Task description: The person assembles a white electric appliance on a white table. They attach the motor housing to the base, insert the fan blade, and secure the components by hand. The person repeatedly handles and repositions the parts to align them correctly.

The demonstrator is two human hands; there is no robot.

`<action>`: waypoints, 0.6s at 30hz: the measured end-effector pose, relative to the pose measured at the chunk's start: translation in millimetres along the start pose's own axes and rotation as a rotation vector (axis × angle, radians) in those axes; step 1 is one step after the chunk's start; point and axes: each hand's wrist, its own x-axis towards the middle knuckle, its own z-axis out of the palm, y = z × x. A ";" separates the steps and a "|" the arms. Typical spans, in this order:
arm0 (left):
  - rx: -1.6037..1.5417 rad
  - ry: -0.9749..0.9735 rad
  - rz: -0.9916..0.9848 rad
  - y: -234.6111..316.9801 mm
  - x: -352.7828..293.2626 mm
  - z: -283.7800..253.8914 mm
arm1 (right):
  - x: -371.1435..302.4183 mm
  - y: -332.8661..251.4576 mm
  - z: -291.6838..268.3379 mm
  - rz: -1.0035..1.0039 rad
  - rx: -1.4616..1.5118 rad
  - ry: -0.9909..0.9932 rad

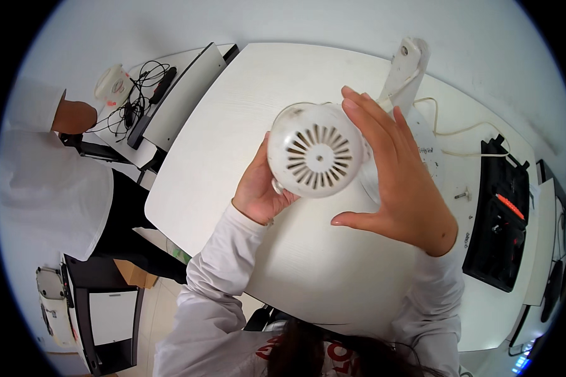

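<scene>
A round white fan motor housing (321, 160), with slots fanning out from its centre and some dark smudges, is held above the white table. My left hand (261, 185) is closed around its left and lower side, with the fingers partly hidden behind it. Just right of the housing is my right hand (396, 176), fingers stretched and thumb spread, with nothing seen in its grasp. Beyond that hand stands a white fan stand (407, 72), with a pale round base (432, 157) partly covered by the hand.
A cream cable (462, 130) runs across the table (233, 107). At right lies a black tool case (500, 245) holding an orange-handled tool (510, 207), with small metal hardware (462, 195) beside it. Another person (56, 176) stands at left near tangled black cables (132, 103).
</scene>
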 end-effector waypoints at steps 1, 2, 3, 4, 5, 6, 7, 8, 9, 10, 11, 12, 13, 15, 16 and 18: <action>0.095 -0.118 -0.037 2.7 -1.0 -9.6 | 0.6 -1.1 3.6 -0.011 0.003 0.041; 0.122 -0.128 -0.001 -0.4 -2.7 -6.7 | 1.2 -1.5 8.1 -0.021 0.007 0.082; 0.151 -0.139 0.027 -5.4 -3.8 1.5 | 3.0 1.7 13.6 -0.026 0.048 0.134; 0.180 -0.150 0.056 -8.7 -6.2 8.0 | 1.5 1.7 12.8 -0.005 0.135 0.118; 0.253 -0.176 0.086 -10.2 -11.4 10.0 | -0.6 1.9 10.9 0.016 0.222 0.103; 0.252 -0.226 0.073 -8.6 -13.8 8.4 | -2.3 2.5 10.2 0.033 0.317 0.087; 0.252 -0.277 0.059 -6.7 -15.8 6.7 | -4.3 4.9 9.4 0.017 0.334 0.120; 0.252 -0.329 0.044 -6.6 -16.6 6.3 | -6.7 8.6 8.2 0.001 0.351 0.155; 0.275 -0.311 0.049 -7.7 -15.8 9.9 | -7.6 12.2 5.3 -0.016 0.357 0.192; 0.298 -0.295 0.054 -10.2 -16.3 14.6 | -9.4 14.5 2.3 -0.026 0.381 0.204; 0.322 -0.280 0.058 -12.7 -15.6 18.3 | -12.2 16.3 -0.7 -0.035 0.405 0.216; 0.257 -0.326 0.010 -12.4 -12.9 18.1 | -13.6 17.6 -4.7 -0.051 0.426 0.228; 0.193 -0.373 -0.041 -10.8 -7.9 14.2 | -14.9 17.3 -6.9 -0.029 0.484 0.249; 0.159 -0.401 -0.049 -12.0 5.3 13.0 | -14.8 15.1 -17.5 -0.048 0.452 0.273; 0.203 -0.410 -0.025 -12.3 13.1 3.0 | -13.1 10.4 -20.6 -0.064 0.443 0.283; 0.291 -0.422 0.012 -14.5 32.3 -15.4 | -13.0 6.3 -25.0 -0.095 0.412 0.328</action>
